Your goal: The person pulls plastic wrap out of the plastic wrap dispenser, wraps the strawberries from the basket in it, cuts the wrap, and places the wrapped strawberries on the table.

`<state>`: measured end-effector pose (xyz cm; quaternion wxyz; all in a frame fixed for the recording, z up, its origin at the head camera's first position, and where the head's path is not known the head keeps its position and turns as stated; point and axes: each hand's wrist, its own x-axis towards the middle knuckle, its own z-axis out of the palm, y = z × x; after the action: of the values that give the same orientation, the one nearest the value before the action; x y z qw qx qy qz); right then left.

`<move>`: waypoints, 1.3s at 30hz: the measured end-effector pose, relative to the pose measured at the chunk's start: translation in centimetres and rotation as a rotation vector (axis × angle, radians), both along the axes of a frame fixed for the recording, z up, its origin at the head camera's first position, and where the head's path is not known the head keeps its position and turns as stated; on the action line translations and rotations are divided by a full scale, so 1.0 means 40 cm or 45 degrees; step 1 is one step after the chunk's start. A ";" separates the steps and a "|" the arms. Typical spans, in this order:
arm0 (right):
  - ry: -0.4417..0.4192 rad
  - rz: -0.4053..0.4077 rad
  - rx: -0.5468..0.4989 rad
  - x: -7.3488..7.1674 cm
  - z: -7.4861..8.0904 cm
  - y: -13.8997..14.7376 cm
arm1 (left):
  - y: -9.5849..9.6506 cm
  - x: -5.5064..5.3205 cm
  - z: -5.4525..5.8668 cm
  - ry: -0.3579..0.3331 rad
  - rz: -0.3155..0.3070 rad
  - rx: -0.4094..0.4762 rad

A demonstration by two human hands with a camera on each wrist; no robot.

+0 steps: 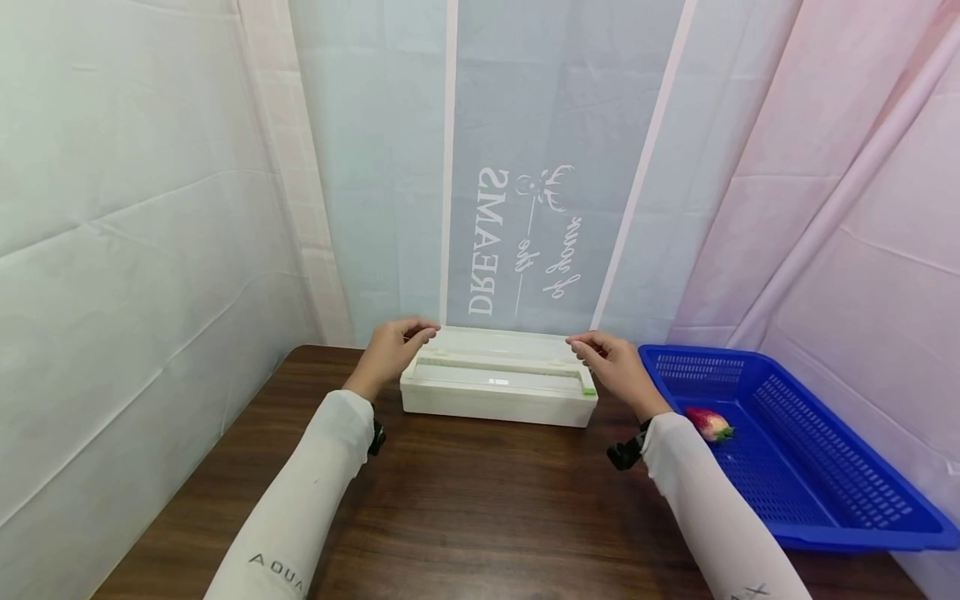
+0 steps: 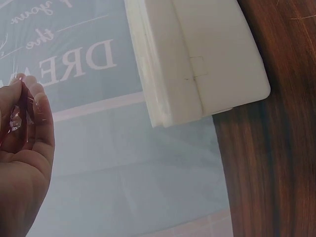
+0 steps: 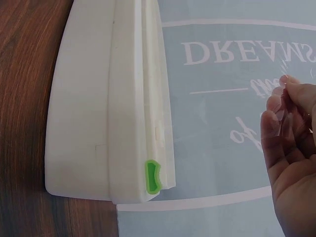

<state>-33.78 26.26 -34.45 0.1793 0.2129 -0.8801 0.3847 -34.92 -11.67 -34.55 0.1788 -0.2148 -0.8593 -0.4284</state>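
Note:
A white cling film dispenser [image 1: 495,406] lies lengthwise across the back of the table, its lid raised. A green slide cutter [image 1: 588,391] sits at its right end, also visible in the right wrist view. My left hand [image 1: 393,354] is above the dispenser's left end, pinching clear cling film [image 2: 16,118] between thumb and fingers. Above the right end, my right hand [image 1: 615,367] pinches the film too; it shows in the right wrist view as a crinkled, shiny sheet. Being transparent, the film between the hands is hard to make out.
At the right stands a blue plastic basket [image 1: 817,450] with a red and cream fruit or vegetable [image 1: 708,424] in it. The brown wooden table [image 1: 480,508] extends in front of the dispenser. A grey curtain with lettering [image 1: 487,242] hangs close behind.

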 end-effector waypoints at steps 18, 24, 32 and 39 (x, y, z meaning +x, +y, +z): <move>0.062 0.005 -0.006 0.015 0.043 -0.007 | -0.003 0.014 0.038 0.044 0.003 0.009; 0.081 0.008 -0.003 0.015 0.049 -0.004 | -0.002 0.018 0.047 0.045 -0.001 0.016; 0.114 0.040 -0.007 0.021 0.063 -0.003 | 0.000 0.021 0.059 0.071 0.030 0.010; 0.149 0.059 -0.017 0.027 0.073 -0.004 | 0.001 0.026 0.070 0.080 0.039 0.024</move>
<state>-32.71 26.09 -31.54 0.2229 0.2541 -0.8603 0.3815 -33.86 -11.62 -31.76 0.2143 -0.2133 -0.8523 -0.4268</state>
